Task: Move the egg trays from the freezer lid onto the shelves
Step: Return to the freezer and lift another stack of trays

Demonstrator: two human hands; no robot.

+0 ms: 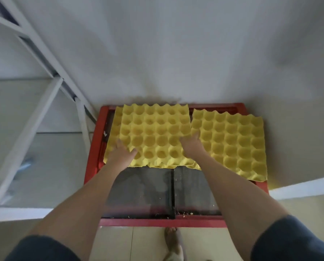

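The white wall (176,53) fills the view beyond the fingertips, and the shelves (44,110), a white metal frame, stand well off to the left of the left hand. No yellow tray shows on any shelf level in view, so, judging from that, the move has barely begun or none of it is done.

Under both hands lies the freezer lid (93,147), red-framed with dark sliding glass panes. The glass nearer the person than the fingers is bare apart from some crumbs.

On the far part of the lid sit the egg trays, all yellow and empty. The left stack (153,132) lies between the two hands; a second layer peeks out at its left edge, so it holds more than one tray, though how many cannot be told. The right tray (232,144) lies just beyond the right hand's outer side, overhanging the lid's right corner; whether it is single or a stack cannot be told.

The left hand (122,152) rests on the near left corner of the left stack, fingers (119,143) spread, thumb over the top edge. The right hand (192,146) is at the stack's near right edge, fingers close together along the seam between the two piles. Neither hand looks clamped shut; the grip seems only to be forming. Everything visible remains to be carried over.
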